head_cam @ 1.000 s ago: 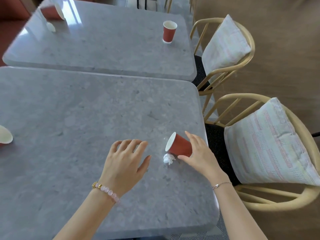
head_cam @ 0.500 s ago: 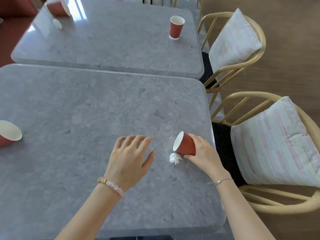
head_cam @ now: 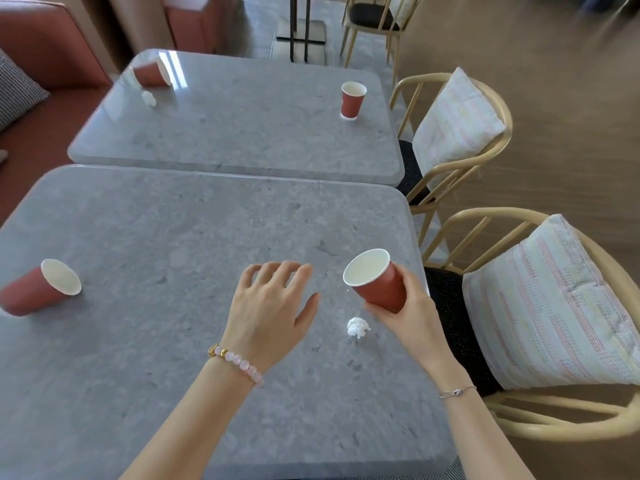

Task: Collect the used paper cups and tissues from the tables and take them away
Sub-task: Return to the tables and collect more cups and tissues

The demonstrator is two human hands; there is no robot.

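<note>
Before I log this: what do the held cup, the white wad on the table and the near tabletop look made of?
The red cup in the right hand: paper, it seems; matte red wall, plain white inside, thin rolled rim. The white wad: probably tissue; soft irregular crumples, no gloss. The near tabletop: grey speckled stone or stone-look composite, I cannot tell which; smooth, faint sheen.

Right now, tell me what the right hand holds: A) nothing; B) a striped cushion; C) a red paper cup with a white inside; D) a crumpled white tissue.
C: the right hand grips the tilted red paper cup, while the crumpled white tissue lies loose on the grey stone table.
</note>
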